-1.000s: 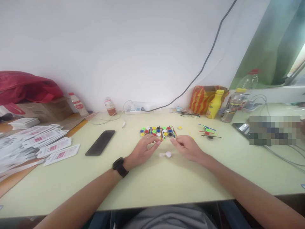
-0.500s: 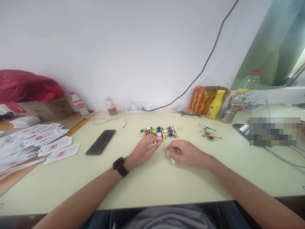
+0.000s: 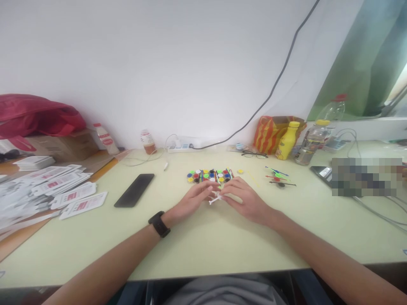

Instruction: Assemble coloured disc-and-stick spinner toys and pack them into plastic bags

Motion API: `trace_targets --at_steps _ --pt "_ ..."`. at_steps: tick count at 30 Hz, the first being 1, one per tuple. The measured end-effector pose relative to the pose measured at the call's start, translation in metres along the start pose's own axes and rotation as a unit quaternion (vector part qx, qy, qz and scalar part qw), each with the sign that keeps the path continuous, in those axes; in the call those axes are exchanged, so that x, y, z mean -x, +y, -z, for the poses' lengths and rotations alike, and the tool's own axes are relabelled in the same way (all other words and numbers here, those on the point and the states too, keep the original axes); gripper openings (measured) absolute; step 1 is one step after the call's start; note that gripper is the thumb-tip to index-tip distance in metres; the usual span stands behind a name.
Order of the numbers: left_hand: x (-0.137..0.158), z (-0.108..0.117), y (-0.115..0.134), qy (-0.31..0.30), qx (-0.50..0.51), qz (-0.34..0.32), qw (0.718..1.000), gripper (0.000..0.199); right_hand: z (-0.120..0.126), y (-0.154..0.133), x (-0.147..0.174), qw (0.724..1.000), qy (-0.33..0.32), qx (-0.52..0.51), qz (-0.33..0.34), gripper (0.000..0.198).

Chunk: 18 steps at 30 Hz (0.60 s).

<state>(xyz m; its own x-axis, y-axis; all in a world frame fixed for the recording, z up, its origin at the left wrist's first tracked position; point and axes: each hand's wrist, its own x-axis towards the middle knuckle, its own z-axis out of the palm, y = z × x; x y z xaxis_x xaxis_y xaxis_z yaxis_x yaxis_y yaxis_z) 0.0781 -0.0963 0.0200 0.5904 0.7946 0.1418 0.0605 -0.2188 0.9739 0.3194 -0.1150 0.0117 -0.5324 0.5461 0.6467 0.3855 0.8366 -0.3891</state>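
Observation:
A white plastic arrow spinner point(image 3: 215, 200) is between my two hands, above the table in front of the coloured pieces. My right hand point(image 3: 246, 199) pinches its right part between thumb and fingers. From the other side my left hand point(image 3: 193, 200), with a black watch on the wrist, closes its bent fingers at the spinner; its fingertips are partly hidden. Just behind lie round coloured discs point(image 3: 206, 175) and thin coloured arrows point(image 3: 217, 175) in groups. To the right, several arrows with discs point(image 3: 281, 178) lie together in blue, green, red and black.
A black phone point(image 3: 135, 190) and white badge cards point(image 3: 83, 205) lie left. At the back stand a drink bottle point(image 3: 148, 143), a power strip point(image 3: 180, 148), glasses point(image 3: 255, 155), a striped bag point(image 3: 266, 134) and a yellow bottle point(image 3: 287, 142). A lone yellow disc point(image 3: 240, 171) lies behind my right hand.
My right hand has moved left and slightly up with the white arrow spinner, turning it. My left hand has come from beside the coloured pieces to meet it.

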Motion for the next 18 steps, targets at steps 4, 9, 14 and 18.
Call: trace_targets --at_steps 4,9,14,18 --pt "0.0013 -0.0049 0.0056 -0.045 0.066 0.035 0.996 0.041 -0.0046 0.0024 0.0014 0.999 0.032 0.014 0.002 0.020" --pt "-0.0013 -0.0026 0.0027 0.021 0.081 0.029 0.996 0.030 -0.0038 -0.0014 0.0018 0.998 0.044 -0.004 -0.042 0.033" --pt "-0.0039 0.0019 -0.0002 0.075 0.118 0.029 0.990 0.029 -0.0001 -0.0020 0.0040 0.986 0.056 -0.079 -0.136 0.050" --pt "-0.0033 0.0021 -0.0010 0.071 0.138 0.032 0.987 0.028 0.0006 -0.0036 0.0044 0.986 0.028 -0.083 -0.142 0.027"
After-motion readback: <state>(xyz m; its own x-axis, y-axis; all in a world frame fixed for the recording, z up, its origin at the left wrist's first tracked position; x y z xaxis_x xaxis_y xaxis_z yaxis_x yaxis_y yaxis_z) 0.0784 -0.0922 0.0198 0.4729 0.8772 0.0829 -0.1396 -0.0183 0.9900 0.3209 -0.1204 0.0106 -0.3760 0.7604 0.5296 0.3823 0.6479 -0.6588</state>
